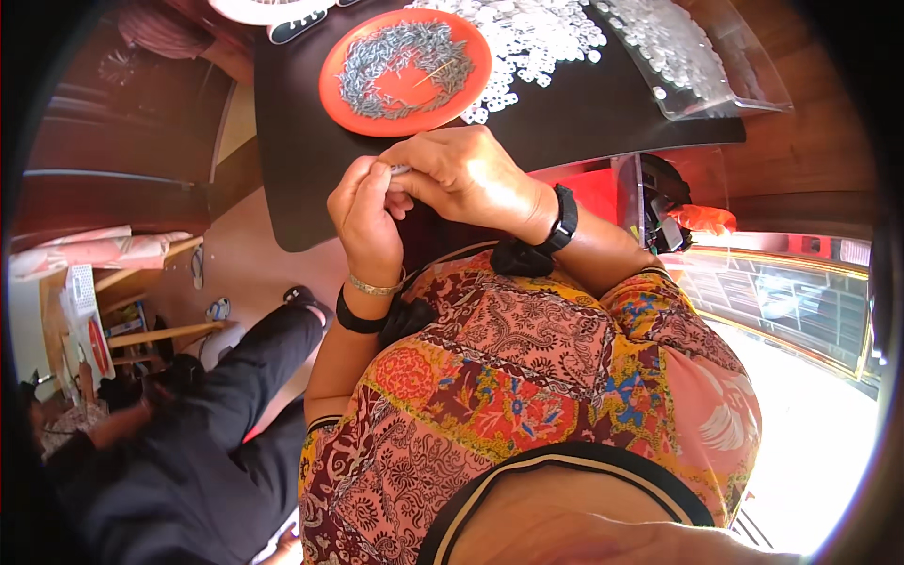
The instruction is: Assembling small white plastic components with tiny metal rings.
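Orange-red all over, a round plate point(377, 126) is set on the dark table point(311, 179) just beyond the hands and is loaded with slim grey pieces point(363, 71). These are heaped in a loose ring, thinned toward the middle where the orange is left showing, and a thin yellowish stick point(433, 72) is laid among them. To the right of the plate, small white pieces point(541, 38) are spread straight on the tabletop in a broad heap, some of them squarish with a dark spot. Farther right, a clear container point(753, 80) is placed, partly filled with whitish pieces point(664, 42) whose shape cannot be made out. On the near side of the plate, a small pale piece point(400, 170) is held where the hands meet: it is pinched between the thumb and forefinger of the right hand point(471, 174), while the fingertips of the left hand point(365, 217) are closed at its other end. It is largely hidden by the fingers, so its full form cannot be told.
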`<state>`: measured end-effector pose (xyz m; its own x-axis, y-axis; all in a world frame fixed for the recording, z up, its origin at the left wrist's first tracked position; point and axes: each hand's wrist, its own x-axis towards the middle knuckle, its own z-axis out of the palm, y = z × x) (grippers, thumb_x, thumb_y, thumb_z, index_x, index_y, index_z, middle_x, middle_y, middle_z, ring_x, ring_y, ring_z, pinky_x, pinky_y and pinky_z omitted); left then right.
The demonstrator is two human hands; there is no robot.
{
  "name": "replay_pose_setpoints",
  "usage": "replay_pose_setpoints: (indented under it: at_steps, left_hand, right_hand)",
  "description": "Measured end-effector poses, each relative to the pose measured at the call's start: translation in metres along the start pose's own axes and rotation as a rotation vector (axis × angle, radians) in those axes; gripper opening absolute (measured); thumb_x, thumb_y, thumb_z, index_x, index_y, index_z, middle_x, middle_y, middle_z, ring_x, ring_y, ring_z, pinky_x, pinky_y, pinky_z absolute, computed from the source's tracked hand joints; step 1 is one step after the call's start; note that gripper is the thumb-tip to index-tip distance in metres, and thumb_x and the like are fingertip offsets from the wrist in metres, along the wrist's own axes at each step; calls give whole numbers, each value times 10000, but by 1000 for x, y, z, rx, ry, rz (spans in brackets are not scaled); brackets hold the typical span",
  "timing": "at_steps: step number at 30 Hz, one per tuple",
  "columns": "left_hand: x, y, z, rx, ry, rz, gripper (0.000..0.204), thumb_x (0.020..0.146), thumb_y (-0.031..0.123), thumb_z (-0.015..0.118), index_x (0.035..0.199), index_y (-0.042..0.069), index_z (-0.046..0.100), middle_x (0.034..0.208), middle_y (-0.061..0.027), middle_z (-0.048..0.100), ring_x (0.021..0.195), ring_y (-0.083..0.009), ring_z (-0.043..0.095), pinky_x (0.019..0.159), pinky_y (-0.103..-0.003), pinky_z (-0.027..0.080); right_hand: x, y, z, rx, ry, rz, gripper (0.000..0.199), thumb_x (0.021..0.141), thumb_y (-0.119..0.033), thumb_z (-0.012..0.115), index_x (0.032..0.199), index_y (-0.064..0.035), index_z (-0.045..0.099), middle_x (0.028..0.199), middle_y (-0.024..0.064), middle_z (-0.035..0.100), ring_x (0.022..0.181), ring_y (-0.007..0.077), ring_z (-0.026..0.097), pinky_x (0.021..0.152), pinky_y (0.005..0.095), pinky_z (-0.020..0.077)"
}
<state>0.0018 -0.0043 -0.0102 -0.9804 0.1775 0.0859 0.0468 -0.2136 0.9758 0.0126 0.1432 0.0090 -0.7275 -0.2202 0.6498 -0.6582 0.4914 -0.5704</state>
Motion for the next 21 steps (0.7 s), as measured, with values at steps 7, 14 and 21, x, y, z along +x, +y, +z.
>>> replay_pose_setpoints:
  at_steps: [7, 14, 21]
  left_hand:
    - [1, -3, 0, -6, -26, -9, 238, 919, 176, 483, 795, -2, 581, 626, -17, 533, 546, -76, 491, 506, -203, 376]
    - [6, 6, -1, 46, -111, 12, 209, 914, 141, 484, 792, 1, 580, 639, -11, 531, 565, -71, 484, 514, -206, 373]
    - [18, 8, -20, 23, -79, -3, 202, 889, 139, 485, 758, 15, 577, 626, -11, 526, 547, -77, 473, 498, -207, 348]
  right_hand:
    - [-2, 2, -2, -29, 1, 1, 167, 771, -89, 699, 930, -50, 667, 733, 88, 648, 656, 254, 656, 578, 315, 515]
    - [-1, 3, -18, -15, 43, 47, 203, 768, -82, 730, 955, -41, 665, 789, 94, 676, 699, 211, 681, 599, 291, 529]
    - [51, 5, -177, -634, 579, 317, 270, 825, -137, 615, 1060, -11, 657, 901, 162, 677, 830, 281, 661, 720, 325, 504]
